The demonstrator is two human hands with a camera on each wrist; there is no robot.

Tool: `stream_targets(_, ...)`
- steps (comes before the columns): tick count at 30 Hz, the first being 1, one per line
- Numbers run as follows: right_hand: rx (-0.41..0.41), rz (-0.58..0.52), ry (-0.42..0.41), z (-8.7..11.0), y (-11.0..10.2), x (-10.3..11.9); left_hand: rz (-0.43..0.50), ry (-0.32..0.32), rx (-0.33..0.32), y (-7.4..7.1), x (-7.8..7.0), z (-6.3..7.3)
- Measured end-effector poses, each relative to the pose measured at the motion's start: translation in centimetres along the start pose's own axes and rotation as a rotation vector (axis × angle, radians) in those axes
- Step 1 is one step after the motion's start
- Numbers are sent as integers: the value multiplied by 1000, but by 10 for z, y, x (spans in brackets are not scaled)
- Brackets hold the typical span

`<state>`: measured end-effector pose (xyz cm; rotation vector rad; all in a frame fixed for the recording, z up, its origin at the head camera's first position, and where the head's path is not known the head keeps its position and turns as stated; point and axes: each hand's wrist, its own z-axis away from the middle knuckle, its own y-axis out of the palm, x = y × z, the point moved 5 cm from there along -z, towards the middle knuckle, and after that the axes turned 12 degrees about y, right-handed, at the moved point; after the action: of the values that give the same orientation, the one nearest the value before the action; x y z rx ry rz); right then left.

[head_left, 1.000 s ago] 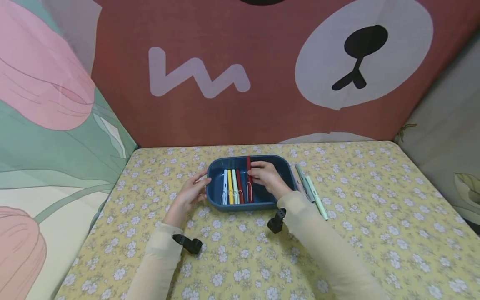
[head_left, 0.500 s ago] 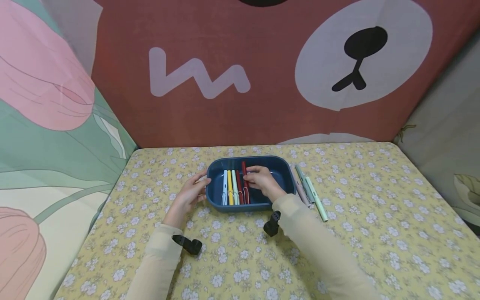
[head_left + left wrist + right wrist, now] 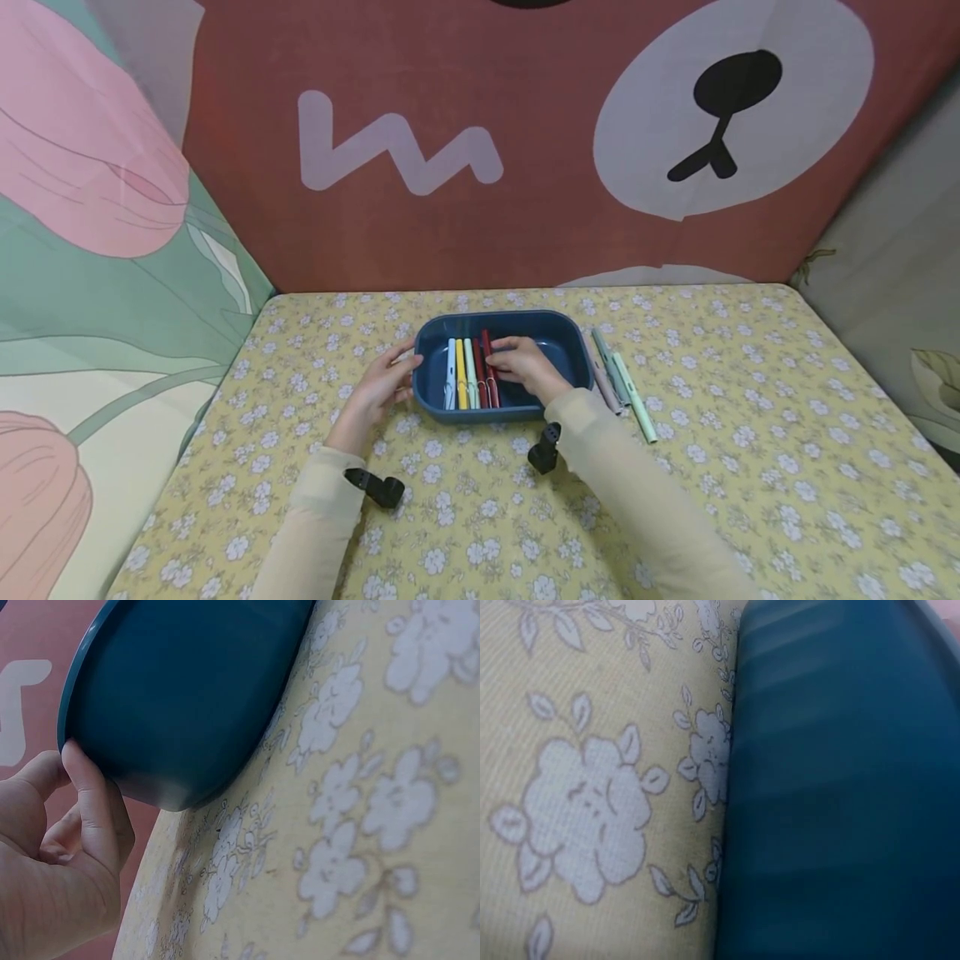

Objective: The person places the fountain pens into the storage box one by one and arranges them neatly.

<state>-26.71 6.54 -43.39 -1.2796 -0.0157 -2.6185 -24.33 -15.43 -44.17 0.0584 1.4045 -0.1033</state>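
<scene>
Your left hand (image 3: 382, 385): lower centre-left of the head view, fingers relaxed, fingertips (image 3: 82, 780) resting against the blue tray's (image 3: 558, 333) left wall.
Your right hand (image 3: 525, 367): centre, inside the tray, fingers curled on the red pen (image 3: 489, 367).
Tray row: red pen beside four other pens.
Bench (image 3: 750, 467): three pens (image 3: 622, 379) right of the tray.

We've got a dark red pen (image 3: 488, 367) lying flat in the blue tray (image 3: 558, 333), lined up lengthwise right beside the other pens, closest to the tray's open middle.
</scene>
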Motion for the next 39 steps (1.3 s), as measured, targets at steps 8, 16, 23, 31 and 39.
stream_targets(8,-13,24,25,-2,-1,-2,0,4,7,0,0,0)
stream_targets(16,-36,60,39,-4,-4,-4,7,1,15,1,-1,1)
stream_targets(23,-37,50,49,-4,-4,-3,5,1,14,0,1,-1)
stream_targets(31,-53,49,38,-6,-3,-3,6,6,15,0,2,-3)
stream_targets(39,-63,71,37,-6,-2,-4,16,-3,15,1,-1,0)
